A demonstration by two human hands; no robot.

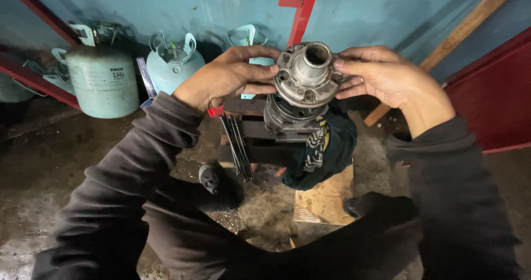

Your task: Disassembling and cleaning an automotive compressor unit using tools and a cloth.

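both grips closed on round metal end plate (pixel 306 75) with central hollow hub: left hand (pixel 229 75) fingers curled on its left rim, right hand (pixel 387 78) fingertips on right rim. plate sat atop cylindrical metal compressor body (pixel 285 116), held upright over dark wooden stool (pixel 254 139). dark green cloth (pixel 321 147) draped beneath body. red-tipped thin rods (pixel 235 142) hung at stool's left edge. pale green gas cylinders (pixel 102 78) stood on concrete floor (pixel 50 164) against blue wall (pixel 166 6).

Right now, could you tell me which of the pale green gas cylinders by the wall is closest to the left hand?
The cylinder directly behind the left hand, mostly hidden with only its handle showing; the other cylinders stand further left.
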